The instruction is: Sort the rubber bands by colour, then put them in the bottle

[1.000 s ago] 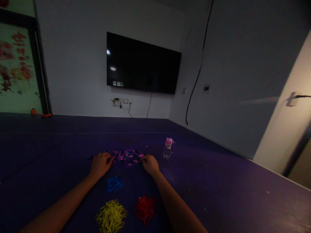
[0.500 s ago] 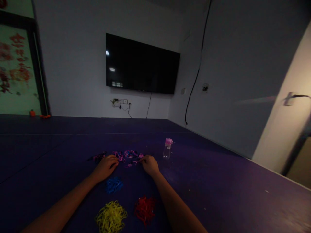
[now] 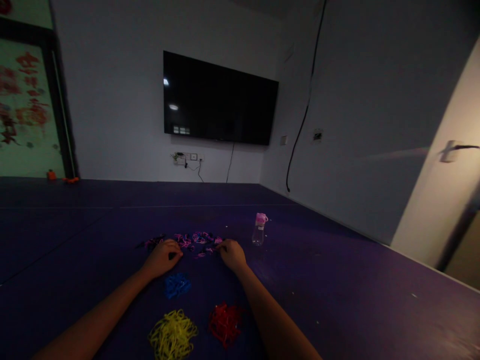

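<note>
A wide, smooth purple floor [image 3: 337, 280] carried everything, and a large black flat television [image 3: 219, 97] hung on the wall beyond it. A long, loose heap of pink, purple and dark thin bands [image 3: 202, 238] lay between and behind the two hands. Nearer to the person was a round pile of yellow thin bands [image 3: 173, 335]. The left hand [image 3: 162, 257] lay at the left part of the mixed heap, its fingers curled, with a gap towards the thumb; I could not tell whether it held a band. The right hand [image 3: 232, 255] had its fingers bent close together at the heap's right end; its grip was also unclear. A pile of red bands [image 3: 225, 324], a clear bottle with pink cap [image 3: 258, 233] and a blue pile [image 3: 177, 285] were smaller. A single band looked light, soft and easily tangled, so probably best pinched at one free edge.
</note>
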Action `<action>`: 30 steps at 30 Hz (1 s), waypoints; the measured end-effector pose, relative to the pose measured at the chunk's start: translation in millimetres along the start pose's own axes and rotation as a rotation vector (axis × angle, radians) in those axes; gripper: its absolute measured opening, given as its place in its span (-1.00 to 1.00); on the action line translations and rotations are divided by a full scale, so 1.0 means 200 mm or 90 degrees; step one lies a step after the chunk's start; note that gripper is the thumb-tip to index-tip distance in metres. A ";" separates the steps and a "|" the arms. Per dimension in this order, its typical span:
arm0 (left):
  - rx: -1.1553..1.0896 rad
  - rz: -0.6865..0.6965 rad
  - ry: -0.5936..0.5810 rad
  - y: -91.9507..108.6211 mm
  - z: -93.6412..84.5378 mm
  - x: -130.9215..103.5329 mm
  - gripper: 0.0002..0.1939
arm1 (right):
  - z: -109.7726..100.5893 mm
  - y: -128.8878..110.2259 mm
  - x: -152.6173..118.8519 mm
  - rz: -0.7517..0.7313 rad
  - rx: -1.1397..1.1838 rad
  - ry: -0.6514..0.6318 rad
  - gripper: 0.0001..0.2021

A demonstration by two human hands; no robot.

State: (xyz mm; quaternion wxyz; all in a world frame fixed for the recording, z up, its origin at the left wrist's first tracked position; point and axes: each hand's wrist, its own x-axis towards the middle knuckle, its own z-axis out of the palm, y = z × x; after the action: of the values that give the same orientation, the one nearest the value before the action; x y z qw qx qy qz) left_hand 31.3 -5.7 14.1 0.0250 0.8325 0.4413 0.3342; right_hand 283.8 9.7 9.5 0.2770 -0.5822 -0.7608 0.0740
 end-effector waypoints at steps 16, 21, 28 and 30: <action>-0.234 -0.134 -0.055 -0.01 -0.03 0.00 -0.58 | 0.00 0.00 0.00 0.005 0.003 -0.002 -0.71; -0.209 -0.170 -0.017 -0.02 -0.04 0.00 -0.50 | -0.01 0.00 0.00 -0.004 -0.007 0.001 -0.72; -0.131 -0.189 -0.044 -0.02 -0.02 -0.01 -0.64 | -0.01 -0.01 0.00 0.003 -0.004 0.001 -0.71; -0.062 -0.161 -0.043 -0.02 -0.02 -0.01 -0.71 | -0.01 -0.01 -0.01 0.006 0.000 0.002 -0.71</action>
State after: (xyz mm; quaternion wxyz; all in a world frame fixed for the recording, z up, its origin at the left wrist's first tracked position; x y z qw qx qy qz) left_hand 25.5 -4.6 14.2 0.1220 0.7785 0.5252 0.3214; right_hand 282.9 7.3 12.2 0.2776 -0.5856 -0.7579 0.0743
